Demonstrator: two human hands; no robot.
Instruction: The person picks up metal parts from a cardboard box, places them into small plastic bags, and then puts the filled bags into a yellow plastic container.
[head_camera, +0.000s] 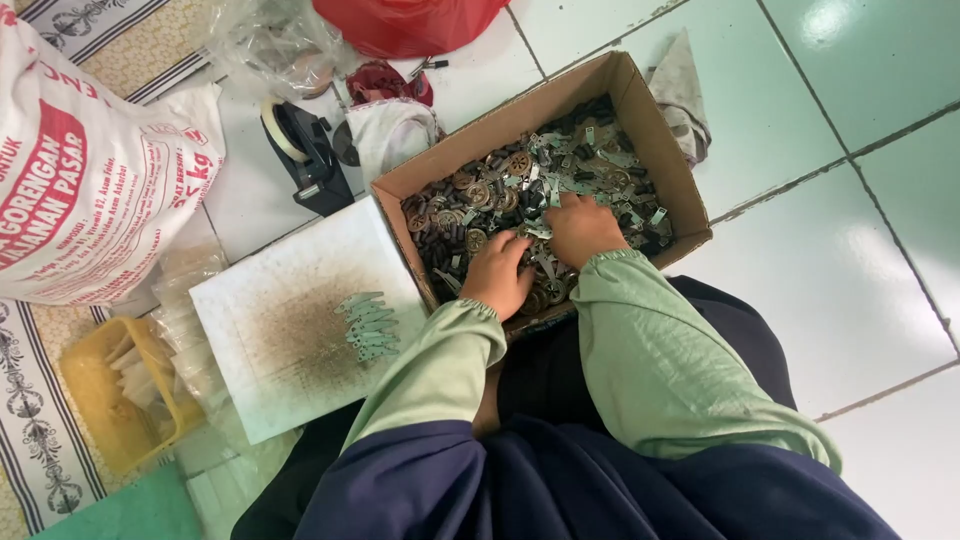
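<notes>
- Hands: we are digging our left hand (497, 274) and right hand (581, 229), fingers curled, grip unclear, into parts (520, 180) filling the box (655, 150).
- Strips (368, 325) are lying on the board (290, 330) left of the box.

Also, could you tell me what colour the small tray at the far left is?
Yellow; the tray shows best in the head view.

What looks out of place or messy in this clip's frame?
Nothing is spilled. The white board carries a dusty brown smear beside a small stack of metal strips. Both the left hand and the right hand dig in the cardboard box of mixed parts.
</notes>
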